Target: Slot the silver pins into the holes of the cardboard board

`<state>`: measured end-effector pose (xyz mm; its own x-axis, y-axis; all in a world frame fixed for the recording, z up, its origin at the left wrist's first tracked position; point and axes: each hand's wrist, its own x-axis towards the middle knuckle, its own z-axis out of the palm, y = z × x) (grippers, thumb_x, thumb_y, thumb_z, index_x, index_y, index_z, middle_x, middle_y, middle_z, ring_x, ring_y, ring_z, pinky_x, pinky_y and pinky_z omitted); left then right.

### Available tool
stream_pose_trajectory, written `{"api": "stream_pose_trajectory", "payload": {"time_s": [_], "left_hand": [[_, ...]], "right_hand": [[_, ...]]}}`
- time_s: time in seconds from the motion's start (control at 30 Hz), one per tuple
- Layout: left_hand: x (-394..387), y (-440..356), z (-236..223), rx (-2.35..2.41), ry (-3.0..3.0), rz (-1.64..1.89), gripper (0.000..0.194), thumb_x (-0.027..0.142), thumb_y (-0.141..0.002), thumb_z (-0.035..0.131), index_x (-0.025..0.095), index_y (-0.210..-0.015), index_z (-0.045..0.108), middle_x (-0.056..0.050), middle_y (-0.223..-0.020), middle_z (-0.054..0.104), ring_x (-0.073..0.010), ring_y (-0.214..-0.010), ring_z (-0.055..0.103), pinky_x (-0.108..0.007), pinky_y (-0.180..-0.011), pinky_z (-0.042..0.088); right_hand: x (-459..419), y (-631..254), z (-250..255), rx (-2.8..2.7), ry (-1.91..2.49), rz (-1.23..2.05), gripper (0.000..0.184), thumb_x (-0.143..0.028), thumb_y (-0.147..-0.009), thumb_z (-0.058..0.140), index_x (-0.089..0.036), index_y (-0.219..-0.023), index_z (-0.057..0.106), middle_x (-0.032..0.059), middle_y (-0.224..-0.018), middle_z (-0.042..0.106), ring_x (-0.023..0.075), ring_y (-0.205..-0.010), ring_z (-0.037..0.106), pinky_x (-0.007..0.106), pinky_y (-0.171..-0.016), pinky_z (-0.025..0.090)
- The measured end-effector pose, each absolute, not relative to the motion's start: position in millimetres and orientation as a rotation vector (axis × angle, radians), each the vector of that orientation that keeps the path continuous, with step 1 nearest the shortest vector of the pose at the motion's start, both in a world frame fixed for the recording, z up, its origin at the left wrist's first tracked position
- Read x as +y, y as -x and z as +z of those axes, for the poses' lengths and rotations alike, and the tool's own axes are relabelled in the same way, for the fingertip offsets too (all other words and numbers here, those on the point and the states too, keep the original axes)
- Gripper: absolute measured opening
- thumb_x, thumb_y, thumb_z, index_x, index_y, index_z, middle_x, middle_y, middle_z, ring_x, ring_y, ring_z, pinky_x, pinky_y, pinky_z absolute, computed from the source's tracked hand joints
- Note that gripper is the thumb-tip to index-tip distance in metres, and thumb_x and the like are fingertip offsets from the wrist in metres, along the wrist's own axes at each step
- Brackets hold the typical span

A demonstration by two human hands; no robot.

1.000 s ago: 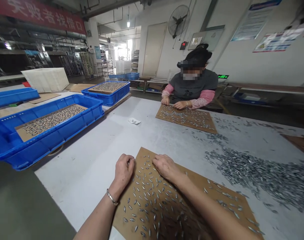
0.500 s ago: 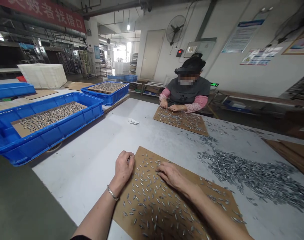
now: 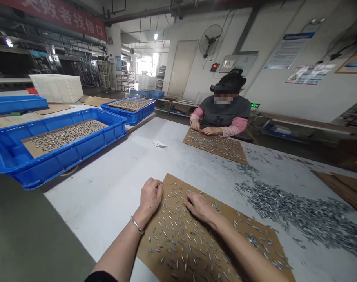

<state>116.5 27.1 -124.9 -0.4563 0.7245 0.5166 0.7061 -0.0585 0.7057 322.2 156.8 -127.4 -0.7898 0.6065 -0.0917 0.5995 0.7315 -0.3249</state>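
Observation:
A brown cardboard sheet (image 3: 245, 229) lies in front of me, strewn with several small silver metal pieces (image 3: 178, 231). My left hand (image 3: 150, 196) rests at the sheet's far left corner, fingers curled in with thumb against fingertips; what it pinches is too small to name. My right hand (image 3: 199, 205) lies on the sheet a little to the right, palm down, fingers bent onto the pieces. A silver bangle (image 3: 136, 225) circles my left wrist.
A big heap of the same metal pieces (image 3: 298, 211) spreads over the white table (image 3: 113, 188) to my right. A co-worker (image 3: 223, 113) sits opposite at another cardboard sheet (image 3: 216, 145). Blue crates (image 3: 69, 150) with loaded sheets stand on the left, more cardboard (image 3: 345, 188) at far right.
My right hand has slid back towards me over the pieces and sits lower on the sheet. My left hand has stayed at the corner. The view has tilted slightly.

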Motion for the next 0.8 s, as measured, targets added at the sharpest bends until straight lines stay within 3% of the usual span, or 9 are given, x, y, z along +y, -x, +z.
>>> {"api": "stream_pose_trajectory", "payload": {"time_s": [0.2, 0.43, 0.8], "left_hand": [[26.8, -115.7, -127.0, 2.14, -1.623, 1.617, 0.019, 0.017, -0.098, 0.052, 0.023, -0.09, 0.068, -0.003, -0.086, 0.066, -0.0175, -0.078, 0.065, -0.029, -0.07, 0.051], [27.8, -114.8, -126.8, 2.155, -1.576, 1.559, 0.02, 0.018, -0.098, 0.051, 0.023, -0.089, 0.069, -0.003, -0.087, 0.067, -0.0184, -0.079, 0.066, -0.031, -0.069, 0.052], [27.7, -115.9, -124.8, 2.144, -1.592, 1.587, 0.019, 0.017, -0.097, 0.052, 0.022, -0.088, 0.069, -0.003, -0.084, 0.066, -0.0173, -0.076, 0.064, -0.03, -0.07, 0.051]], "right_hand": [[181.0, -337.9, -110.0, -2.672, 1.112, 0.572, 0.024, -0.033, -0.097, 0.047, -0.023, -0.082, 0.062, 0.0073, -0.093, 0.073, 0.0223, -0.09, 0.065, 0.032, -0.082, 0.045], [193.3, -331.9, -104.9, -2.842, 1.174, 0.382, 0.017, -0.023, -0.097, 0.053, -0.022, -0.095, 0.07, 0.0077, -0.102, 0.073, 0.0216, -0.098, 0.066, 0.029, -0.083, 0.043], [186.6, -306.7, -109.1, -2.957, 1.247, 0.097, 0.021, -0.023, -0.103, 0.046, -0.019, -0.098, 0.067, 0.0107, -0.103, 0.072, 0.0217, -0.093, 0.067, 0.03, -0.075, 0.04]]}}
